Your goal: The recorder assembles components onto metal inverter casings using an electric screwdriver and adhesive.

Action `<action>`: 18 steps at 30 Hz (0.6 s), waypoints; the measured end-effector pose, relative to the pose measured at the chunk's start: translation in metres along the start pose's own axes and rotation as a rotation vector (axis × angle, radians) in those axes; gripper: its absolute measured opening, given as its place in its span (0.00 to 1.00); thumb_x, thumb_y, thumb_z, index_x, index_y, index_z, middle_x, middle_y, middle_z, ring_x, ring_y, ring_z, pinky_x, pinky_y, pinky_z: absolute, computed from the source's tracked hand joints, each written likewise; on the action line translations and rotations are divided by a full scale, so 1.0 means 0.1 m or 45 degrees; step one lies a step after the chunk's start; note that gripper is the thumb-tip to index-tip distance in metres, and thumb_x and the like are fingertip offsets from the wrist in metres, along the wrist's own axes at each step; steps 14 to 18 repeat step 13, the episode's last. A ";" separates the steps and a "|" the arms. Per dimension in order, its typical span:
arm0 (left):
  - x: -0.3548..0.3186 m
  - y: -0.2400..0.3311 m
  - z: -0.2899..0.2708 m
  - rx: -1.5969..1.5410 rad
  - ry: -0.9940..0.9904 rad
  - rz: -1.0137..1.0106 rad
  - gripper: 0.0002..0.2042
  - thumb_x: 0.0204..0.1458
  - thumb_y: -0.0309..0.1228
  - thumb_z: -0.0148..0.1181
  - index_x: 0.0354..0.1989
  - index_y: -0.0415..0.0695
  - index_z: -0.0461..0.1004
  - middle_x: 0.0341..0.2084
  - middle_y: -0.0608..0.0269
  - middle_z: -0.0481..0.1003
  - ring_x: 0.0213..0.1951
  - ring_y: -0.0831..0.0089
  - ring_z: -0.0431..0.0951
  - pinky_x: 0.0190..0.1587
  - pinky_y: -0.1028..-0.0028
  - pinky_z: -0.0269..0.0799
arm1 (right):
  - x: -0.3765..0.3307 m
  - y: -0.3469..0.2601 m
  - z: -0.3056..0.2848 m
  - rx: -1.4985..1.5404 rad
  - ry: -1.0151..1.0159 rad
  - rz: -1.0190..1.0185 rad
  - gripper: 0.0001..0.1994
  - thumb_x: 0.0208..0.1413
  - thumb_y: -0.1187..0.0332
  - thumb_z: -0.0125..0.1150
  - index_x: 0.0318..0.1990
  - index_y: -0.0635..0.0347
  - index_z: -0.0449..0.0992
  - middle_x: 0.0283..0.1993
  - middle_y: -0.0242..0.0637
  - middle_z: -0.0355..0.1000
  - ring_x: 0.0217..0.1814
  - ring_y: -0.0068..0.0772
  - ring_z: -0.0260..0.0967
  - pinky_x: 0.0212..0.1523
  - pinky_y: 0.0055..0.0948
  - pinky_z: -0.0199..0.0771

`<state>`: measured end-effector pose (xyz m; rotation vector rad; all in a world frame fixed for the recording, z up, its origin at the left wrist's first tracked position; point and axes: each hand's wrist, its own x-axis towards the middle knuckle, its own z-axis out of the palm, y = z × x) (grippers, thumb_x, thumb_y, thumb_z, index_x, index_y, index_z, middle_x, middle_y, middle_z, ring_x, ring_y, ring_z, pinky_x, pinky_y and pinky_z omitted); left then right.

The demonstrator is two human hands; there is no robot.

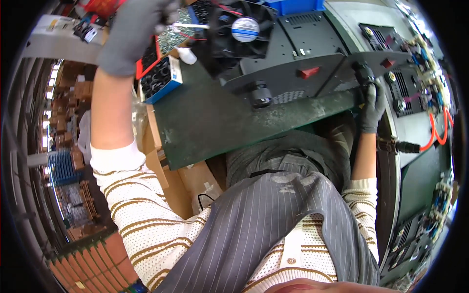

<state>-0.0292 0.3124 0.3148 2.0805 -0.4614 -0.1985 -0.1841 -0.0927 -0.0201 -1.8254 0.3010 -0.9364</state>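
Note:
My left hand (pixel 139 34), in a grey glove, is raised at the upper left above the small-parts boxes. Its fingers look curled in, partly blurred, and whatever they may hold is hidden. My right hand (pixel 373 105), also gloved, closes around a black caster-like part (pixel 362 73) at the right end of a dark sheet-metal housing (pixel 293 41). A similar black part (pixel 261 95) sits on the housing's near side, left of a red triangular piece (pixel 309 73). A black fan (pixel 243 30) with a round label rests at the housing's left end.
A blue-and-white box (pixel 159 80) of black parts stands left on the green work surface (pixel 205 122), beside a tray of small metal parts (pixel 175 40). A blue bin (pixel 295 6) is at the back. On the right, a line carries more housings (pixel 408 90) and an orange air hose (pixel 434 132).

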 end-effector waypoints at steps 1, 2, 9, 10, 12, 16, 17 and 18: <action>0.13 -0.01 0.24 -0.070 -0.028 -0.056 0.12 0.64 0.34 0.53 0.47 0.41 0.78 0.18 0.77 0.66 0.19 0.85 0.66 0.20 0.83 0.59 | 0.00 -0.03 0.00 -0.021 -0.013 0.013 0.17 0.70 0.62 0.53 0.56 0.67 0.74 0.52 0.38 0.74 0.54 0.29 0.70 0.58 0.31 0.69; 0.25 -0.01 0.45 -0.176 -0.171 -0.068 0.12 0.64 0.34 0.54 0.46 0.41 0.78 0.19 0.76 0.66 0.19 0.85 0.66 0.21 0.83 0.60 | 0.02 -0.05 0.01 -0.015 -0.035 0.002 0.18 0.69 0.62 0.54 0.57 0.67 0.74 0.52 0.39 0.75 0.54 0.29 0.70 0.58 0.31 0.69; 0.70 -0.29 1.10 0.315 -0.826 -0.080 0.25 0.61 0.48 0.58 0.61 0.46 0.74 0.46 0.61 0.77 0.42 0.73 0.80 0.39 0.76 0.78 | 0.02 -0.16 0.05 -0.141 0.048 -0.094 0.13 0.66 0.66 0.54 0.50 0.66 0.76 0.42 0.41 0.78 0.44 0.34 0.75 0.49 0.33 0.74; 0.82 -0.39 1.02 0.368 -0.723 -0.100 0.26 0.60 0.50 0.58 0.62 0.48 0.73 0.48 0.61 0.77 0.45 0.72 0.79 0.41 0.74 0.78 | 0.01 -0.16 0.04 -0.185 0.058 -0.097 0.13 0.65 0.66 0.54 0.50 0.66 0.76 0.43 0.41 0.78 0.44 0.34 0.76 0.49 0.33 0.74; 1.09 -0.66 0.77 0.442 -0.549 0.026 0.28 0.58 0.53 0.59 0.63 0.51 0.73 0.52 0.61 0.77 0.49 0.71 0.78 0.46 0.70 0.79 | 0.00 -0.18 0.06 -0.193 0.061 -0.122 0.13 0.65 0.65 0.55 0.50 0.65 0.76 0.43 0.41 0.78 0.44 0.37 0.76 0.50 0.33 0.74; 1.32 -0.76 0.59 0.541 -0.450 -0.110 0.31 0.60 0.56 0.56 0.67 0.52 0.70 0.59 0.54 0.73 0.53 0.66 0.78 0.55 0.67 0.77 | 0.01 -0.19 0.08 -0.202 0.061 -0.139 0.13 0.65 0.65 0.55 0.50 0.65 0.76 0.43 0.41 0.78 0.44 0.39 0.76 0.50 0.34 0.74; 1.32 -0.76 0.59 0.541 -0.450 -0.110 0.31 0.60 0.56 0.56 0.67 0.52 0.70 0.59 0.54 0.73 0.53 0.66 0.78 0.55 0.67 0.77 | 0.01 -0.19 0.08 -0.202 0.061 -0.139 0.13 0.65 0.65 0.55 0.50 0.65 0.76 0.43 0.41 0.78 0.44 0.39 0.76 0.50 0.34 0.74; 1.32 -0.76 0.59 0.541 -0.450 -0.110 0.31 0.60 0.56 0.56 0.67 0.52 0.70 0.59 0.54 0.73 0.53 0.66 0.78 0.55 0.67 0.77 | 0.01 -0.19 0.08 -0.202 0.061 -0.139 0.13 0.65 0.65 0.55 0.50 0.65 0.76 0.43 0.41 0.78 0.44 0.39 0.76 0.50 0.34 0.74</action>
